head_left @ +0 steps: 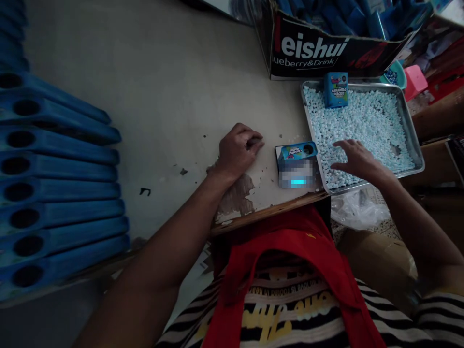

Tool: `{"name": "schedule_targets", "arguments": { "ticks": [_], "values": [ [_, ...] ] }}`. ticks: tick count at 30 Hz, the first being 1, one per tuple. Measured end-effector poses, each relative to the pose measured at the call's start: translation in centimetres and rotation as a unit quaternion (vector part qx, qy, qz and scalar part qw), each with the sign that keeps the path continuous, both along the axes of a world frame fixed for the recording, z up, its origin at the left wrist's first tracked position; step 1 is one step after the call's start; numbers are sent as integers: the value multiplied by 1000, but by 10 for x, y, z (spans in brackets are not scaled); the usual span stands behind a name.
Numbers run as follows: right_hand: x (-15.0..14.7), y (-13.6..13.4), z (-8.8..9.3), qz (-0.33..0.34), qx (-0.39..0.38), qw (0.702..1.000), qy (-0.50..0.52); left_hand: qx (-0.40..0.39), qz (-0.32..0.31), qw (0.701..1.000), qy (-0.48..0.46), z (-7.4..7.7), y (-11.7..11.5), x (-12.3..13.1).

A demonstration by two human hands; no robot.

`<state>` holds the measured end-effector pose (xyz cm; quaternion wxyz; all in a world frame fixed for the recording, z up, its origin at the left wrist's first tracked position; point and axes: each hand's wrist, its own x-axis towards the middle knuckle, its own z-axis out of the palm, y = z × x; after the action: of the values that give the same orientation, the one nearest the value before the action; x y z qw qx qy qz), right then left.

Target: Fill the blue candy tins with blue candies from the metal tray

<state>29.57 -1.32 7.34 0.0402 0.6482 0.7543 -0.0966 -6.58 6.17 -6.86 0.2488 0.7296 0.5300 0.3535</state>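
Observation:
My left hand (pixel 240 149) rests on the table with its fingers curled in toward the thumb, and nothing shows in it. Just to its right is a small digital scale (pixel 317 181) with a lit display. A blue candy box (pixel 290 152) with a round opening at one end lies on the scale. Over the metal tray (pixel 420 162) of pale blue and white candies (pixel 366 116) hovers my right hand (pixel 357 158), thumb and fingers apart and holding nothing I can see. Whether its fingertips touch the candies I cannot tell. Another blue box (pixel 336 90) stands at the tray's far edge.
Blue boxes with round openings (pixel 61 188) lie stacked in a row at the left. A black carton (pixel 308 60) full of blue packs stands behind the tray. Beyond the tray are a teal bowl (pixel 399 75) and a pink container (pixel 415 81). The table's wooden front edge (pixel 270 211) is near my body.

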Motion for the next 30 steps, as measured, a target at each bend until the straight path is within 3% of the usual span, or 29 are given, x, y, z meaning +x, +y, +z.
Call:
{"name": "schedule_targets", "arguments": {
  "ticks": [4,7,10,14,18,20,24,27,30],
  "values": [
    [8,-8,-37,-33,18,998,-40,-3,0,1000,-1,1,0,-1],
    [0,0,-41,-39,40,998,-7,-2,1,1000,4,1,1,-2],
    [-1,10,-29,-34,38,998,47,0,1,1000,5,0,1,-2],
    [-3,12,-12,-93,-3,986,140,6,4,1000,7,-2,1,-2],
    [-8,8,-11,-134,-26,979,153,-2,0,1000,0,-2,1,-1],
    [-9,8,-13,-178,-36,958,221,-1,-4,1000,-1,-2,1,-1],
    [-12,10,-8,-243,-81,883,394,3,-2,1000,1,-3,2,-1],
    [-27,11,14,-201,-55,875,437,5,-2,1000,0,-3,1,-1],
    [-53,10,42,-107,-37,908,403,11,-5,1000,-5,-3,1,-2]
  ]
}}
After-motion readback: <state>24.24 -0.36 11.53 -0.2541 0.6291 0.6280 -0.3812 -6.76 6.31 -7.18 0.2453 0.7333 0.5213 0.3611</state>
